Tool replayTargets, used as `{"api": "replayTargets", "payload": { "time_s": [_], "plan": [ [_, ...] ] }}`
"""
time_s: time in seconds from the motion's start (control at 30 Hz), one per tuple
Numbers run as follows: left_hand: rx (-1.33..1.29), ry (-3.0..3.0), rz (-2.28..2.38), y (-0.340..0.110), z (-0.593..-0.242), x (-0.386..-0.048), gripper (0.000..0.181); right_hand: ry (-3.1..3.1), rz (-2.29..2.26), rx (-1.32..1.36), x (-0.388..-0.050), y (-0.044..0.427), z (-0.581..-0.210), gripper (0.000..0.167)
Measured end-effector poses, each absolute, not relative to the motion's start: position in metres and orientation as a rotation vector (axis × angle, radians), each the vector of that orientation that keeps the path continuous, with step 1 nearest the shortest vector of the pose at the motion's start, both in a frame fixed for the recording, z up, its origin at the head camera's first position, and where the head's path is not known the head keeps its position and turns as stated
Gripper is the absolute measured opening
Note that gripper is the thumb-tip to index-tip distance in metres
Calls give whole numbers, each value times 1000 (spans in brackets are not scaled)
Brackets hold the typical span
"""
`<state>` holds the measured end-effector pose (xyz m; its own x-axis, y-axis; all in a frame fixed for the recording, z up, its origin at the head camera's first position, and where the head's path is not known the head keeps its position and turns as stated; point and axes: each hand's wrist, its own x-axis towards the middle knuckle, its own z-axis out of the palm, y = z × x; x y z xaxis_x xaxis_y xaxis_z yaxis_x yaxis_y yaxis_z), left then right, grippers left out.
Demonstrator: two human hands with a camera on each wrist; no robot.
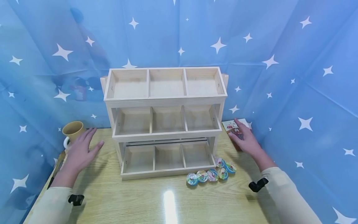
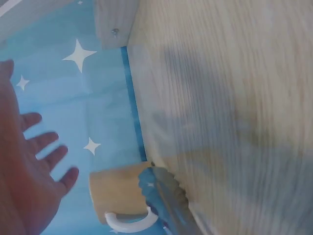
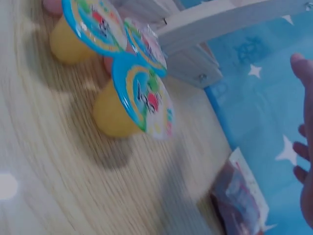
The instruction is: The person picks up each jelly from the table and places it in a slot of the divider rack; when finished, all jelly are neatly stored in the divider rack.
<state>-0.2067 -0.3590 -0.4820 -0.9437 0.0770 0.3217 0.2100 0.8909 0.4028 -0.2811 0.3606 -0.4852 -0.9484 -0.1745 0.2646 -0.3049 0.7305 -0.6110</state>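
A pale wooden rack [image 1: 169,101] with three tiers, each split into three compartments, stands at the middle of the table. My left hand [image 1: 79,152], fingers spread, hovers to the rack's left, near a tan mug [image 1: 73,128] with a white handle; it holds nothing. To the right, my right hand [image 1: 245,140] is held out with loose, extended fingers over a red-and-white packet [image 1: 232,125]; in the right wrist view the hand looks apart from the packet [image 3: 239,196]. Several jelly cups [image 1: 212,175] with printed lids sit by the rack's front right corner, two of them yellow-bodied in the right wrist view.
Beside the mug in the left wrist view lies a shiny, wavy-edged object [image 2: 166,196], its kind unclear. Blue star-printed cloth [image 1: 173,34] hangs behind and at both sides. The wooden tabletop [image 1: 134,199] runs in front of the rack.
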Motion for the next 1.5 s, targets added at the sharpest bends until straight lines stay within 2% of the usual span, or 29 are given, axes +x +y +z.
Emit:
{"api": "replayTargets", "payload": {
  "time_s": [0.23,0.57,0.93,1.23,1.5],
  "plan": [
    [-303,-2662,-1079,-354,-485,-201,72,-2552,1410,450,-274,348,-498,69],
    [-342,-2477,-1586,-333,-488,-193,68,-2351,1605,574,-264,331,-498,56],
    [-325,-2522,-1641,-320,-499,-191,71,-2384,1619,547,-256,327,-499,54],
    [-352,-2473,-1650,-306,-510,-189,67,-2559,1550,485,-232,328,-502,54],
    [-325,-2470,-1686,-299,-521,-185,62,-2597,1503,538,-211,333,-515,51]
  ]
}}
